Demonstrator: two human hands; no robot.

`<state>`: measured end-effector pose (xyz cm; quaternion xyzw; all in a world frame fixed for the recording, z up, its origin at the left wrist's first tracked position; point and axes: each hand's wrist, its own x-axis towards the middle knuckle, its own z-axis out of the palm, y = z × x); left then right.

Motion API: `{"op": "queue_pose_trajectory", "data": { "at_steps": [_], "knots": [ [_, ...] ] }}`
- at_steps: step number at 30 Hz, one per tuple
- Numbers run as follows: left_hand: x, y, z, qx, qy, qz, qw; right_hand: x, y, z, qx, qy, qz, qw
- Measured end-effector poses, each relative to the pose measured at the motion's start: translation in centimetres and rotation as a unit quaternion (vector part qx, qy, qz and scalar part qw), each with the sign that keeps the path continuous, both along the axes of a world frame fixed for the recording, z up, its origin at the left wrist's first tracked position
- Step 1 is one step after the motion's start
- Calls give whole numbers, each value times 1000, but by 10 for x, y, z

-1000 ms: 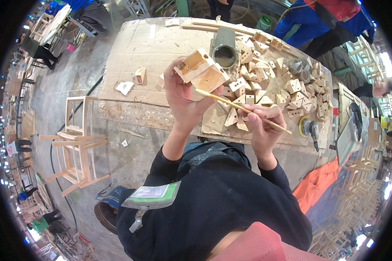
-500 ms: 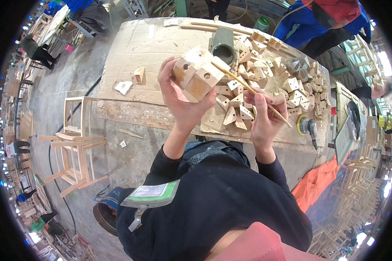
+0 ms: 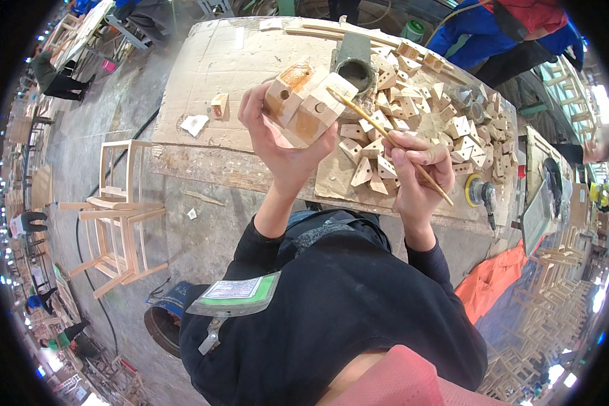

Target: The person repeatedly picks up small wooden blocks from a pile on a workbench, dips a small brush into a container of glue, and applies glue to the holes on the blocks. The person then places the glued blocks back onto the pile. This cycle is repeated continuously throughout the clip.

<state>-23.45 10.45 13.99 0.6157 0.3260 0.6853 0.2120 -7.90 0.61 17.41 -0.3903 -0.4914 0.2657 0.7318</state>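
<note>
Cardboard covers your bench (image 3: pixel 203 74), bare left of the round pot (image 3: pixel 354 70); its contents are hidden. Your left hand (image 3: pixel 281 145) grips the wooden blocks (image 3: pixel 304 101) just below that pot. Your right hand (image 3: pixel 416 176) pinches the thin stick (image 3: pixel 386 135), running diagonally, tip touching the blocks. Wooden wedges (image 3: pixel 440 122) crowd the pot's right.

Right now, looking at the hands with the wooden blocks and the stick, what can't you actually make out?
- Head view: the underside of the wooden blocks is hidden by the left hand.
- The middle of the thin stick is covered by the right hand.
- Whether the stick's tip touches the block is too small to tell.
- Inside the dark pot: too dark to see.
</note>
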Motion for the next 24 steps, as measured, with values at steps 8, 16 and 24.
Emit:
{"op": "queue_pose_trajectory", "data": {
  "at_steps": [8,16,24],
  "knots": [
    [-2,4,-6,-3,-7,1,1000,3,1,1,21,4,21,1000],
    [-2,4,-6,-27,-2,5,1000,2,6,0,4,-25,10,1000],
    [-2,10,-6,0,-1,4,1000,3,8,2,11,-13,17,1000]
  ]
}}
